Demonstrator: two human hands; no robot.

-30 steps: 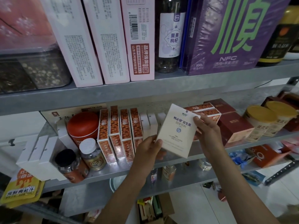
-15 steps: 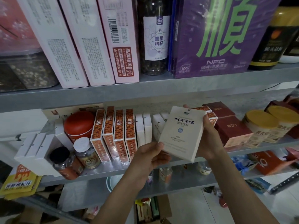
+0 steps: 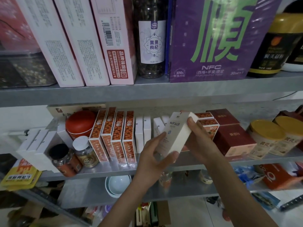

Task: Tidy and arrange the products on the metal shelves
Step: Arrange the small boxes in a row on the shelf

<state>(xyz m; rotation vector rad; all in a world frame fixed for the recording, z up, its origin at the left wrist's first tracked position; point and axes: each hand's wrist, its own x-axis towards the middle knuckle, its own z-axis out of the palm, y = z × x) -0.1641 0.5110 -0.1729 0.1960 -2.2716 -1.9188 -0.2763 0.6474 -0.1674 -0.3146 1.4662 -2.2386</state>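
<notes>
Both hands hold a white product box (image 3: 176, 136) in front of the middle metal shelf (image 3: 114, 169). My left hand (image 3: 155, 154) grips its lower corner from below. My right hand (image 3: 198, 141) grips its upper right side, thumb on the top edge. The box is turned so its narrow side faces me, tilted with its top to the right. Behind it stand similar white boxes (image 3: 143, 131) in a row, next to four orange-patterned boxes (image 3: 114, 135).
Dark red boxes (image 3: 232, 138) and yellow-lidded tubs (image 3: 268, 136) sit right of the hands. A red tin (image 3: 80, 122), two small jars (image 3: 83, 151) and white boxes (image 3: 36, 148) stand at left. The upper shelf holds pink boxes (image 3: 91, 40), a bottle (image 3: 151, 38) and a purple box (image 3: 219, 38).
The white box has rotated from showing its printed front to showing its narrow side, and moved slightly right and closer to the shelf. Both hands kept hold of it.
</notes>
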